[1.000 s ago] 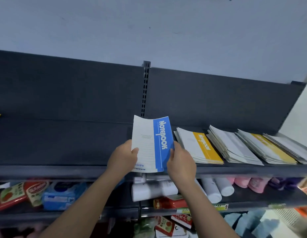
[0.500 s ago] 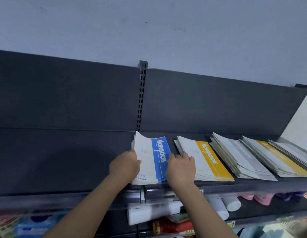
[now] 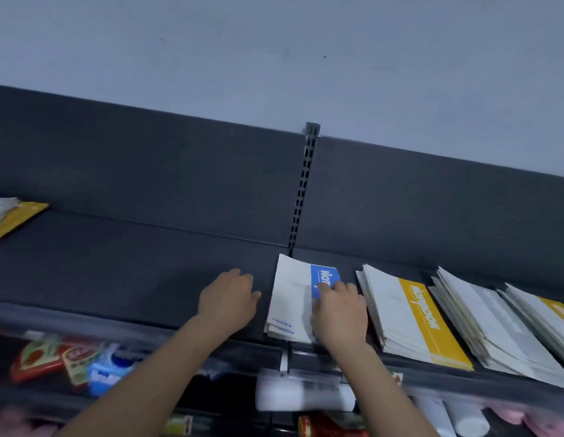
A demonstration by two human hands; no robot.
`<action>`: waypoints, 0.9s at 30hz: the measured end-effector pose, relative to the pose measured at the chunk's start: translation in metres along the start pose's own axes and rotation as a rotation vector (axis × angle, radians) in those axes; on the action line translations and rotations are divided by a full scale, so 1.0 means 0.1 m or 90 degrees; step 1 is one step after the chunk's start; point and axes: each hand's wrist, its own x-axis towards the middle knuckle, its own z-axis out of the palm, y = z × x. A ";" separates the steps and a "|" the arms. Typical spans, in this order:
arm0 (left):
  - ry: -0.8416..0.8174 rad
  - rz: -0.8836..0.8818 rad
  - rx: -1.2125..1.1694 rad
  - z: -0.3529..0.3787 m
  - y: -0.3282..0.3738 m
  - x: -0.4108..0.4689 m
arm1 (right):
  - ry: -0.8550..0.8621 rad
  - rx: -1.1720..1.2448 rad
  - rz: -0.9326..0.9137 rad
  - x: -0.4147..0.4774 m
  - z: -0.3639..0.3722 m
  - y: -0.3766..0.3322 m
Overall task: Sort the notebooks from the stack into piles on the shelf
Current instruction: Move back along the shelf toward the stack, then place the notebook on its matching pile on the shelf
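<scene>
A blue notebook point(image 3: 298, 298) is seen laid on top of a small pile on the dark shelf point(image 3: 132, 266), just left of a pile with a yellow spine band point(image 3: 413, 316), with further piles point(image 3: 495, 329) fanned out to the right. The right hand point(image 3: 340, 313) is pressed flat on the blue cover, fingers spread and resting on it rather than closed around it. The left hand point(image 3: 228, 299) is held just beside the pile's left edge, loosely curled, empty and clear of the paper. A separate yellow-covered stack point(image 3: 12, 217) is visible at the far left of the shelf, well apart.

The placing step is judged to be nearly finished. It would be done well if the cover is squared against the books beneath before the palm is lifted, since the pile's front edge is seen right at the shelf lip. The left hand could be brought against the side as a stop, so that the thin booklets are not pushed askew or nudged into the yellow pile alongside.
</scene>
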 end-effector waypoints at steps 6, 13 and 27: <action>0.073 -0.083 0.185 -0.39 -0.57 -0.30 | 0.067 0.201 -0.137 0.03 -0.01 -0.64; 0.099 -0.194 0.252 -0.79 -1.38 -0.76 | 0.018 0.181 -0.310 -0.01 -0.05 -1.55; 0.129 -0.315 0.321 -1.47 -3.03 -1.37 | -0.027 0.173 -0.462 -0.19 -0.10 -3.53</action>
